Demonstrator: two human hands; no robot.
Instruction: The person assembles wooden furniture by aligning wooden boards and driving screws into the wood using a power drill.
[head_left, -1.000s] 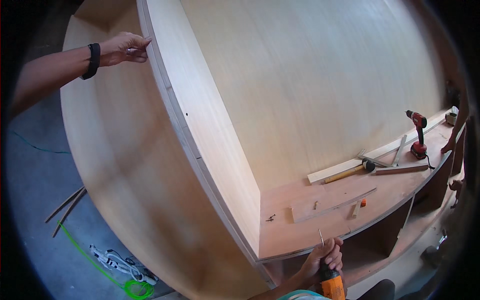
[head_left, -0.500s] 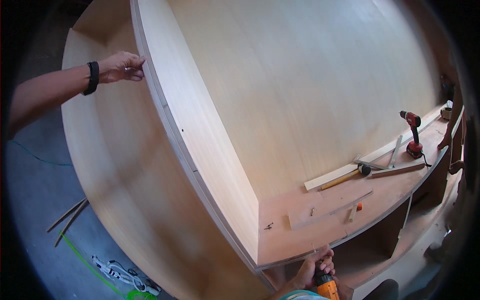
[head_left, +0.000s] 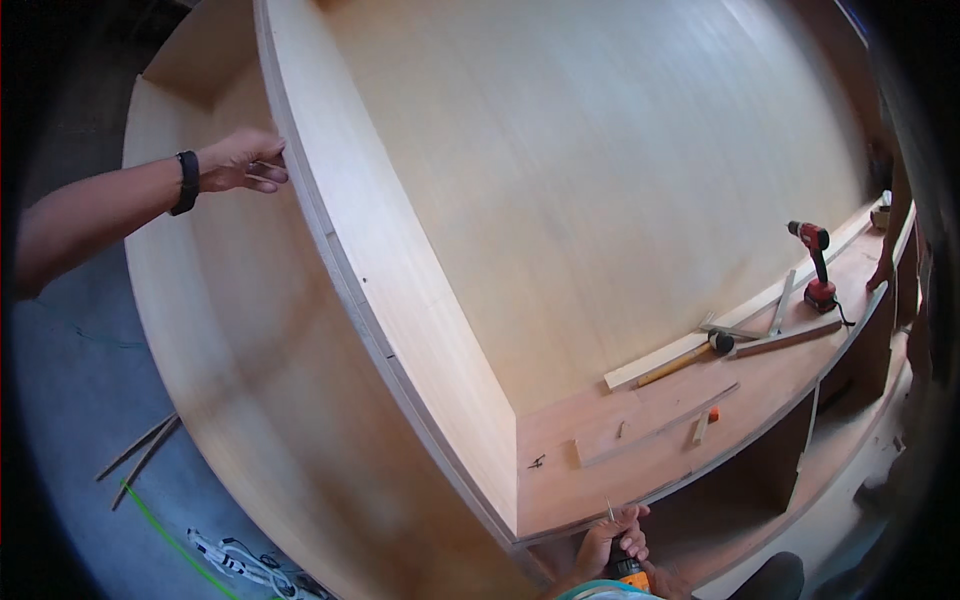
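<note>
Orange drill (head_left: pixel 634 578) held low by the front of the shelf (head_left: pixel 720 455)

Dark at its nose and bright on its body, it sits near the worker's lap, partly out of sight. From where I stand, the left hand (head_left: pixel 603 540) is wrapped around the nose, fingers curled in and bunched close together. A thin bit (head_left: pixel 610 509) pokes up past them by the shelf's front edge; whether its tip touches the wood I can't tell. Of the right hand (head_left: pixel 661 580) only a bit of skin shows beside the orange body, so I can't say how its fingers are set.

Over on the left, another person's hand (head_left: pixel 243 163), a black band (head_left: pixel 186 183) on the wrist, pinches the edge of the tall pale panel (head_left: pixel 385 250), thumb and fingers bent against it.

A few dark screws (head_left: pixel 537 461) lie on the shelf near the panel's foot, with a short stick (head_left: pixel 700 429) tipped in orange farther right. Behind that lies a mallet (head_left: pixel 672 365), its black head near some loose strips (head_left: pixel 790 338). A red drill (head_left: pixel 818 265) stands upright beyond them. Down on the floor (head_left: pixel 75 400), two sticks (head_left: pixel 140 455) cross near a green cord (head_left: pixel 165 530).
</note>
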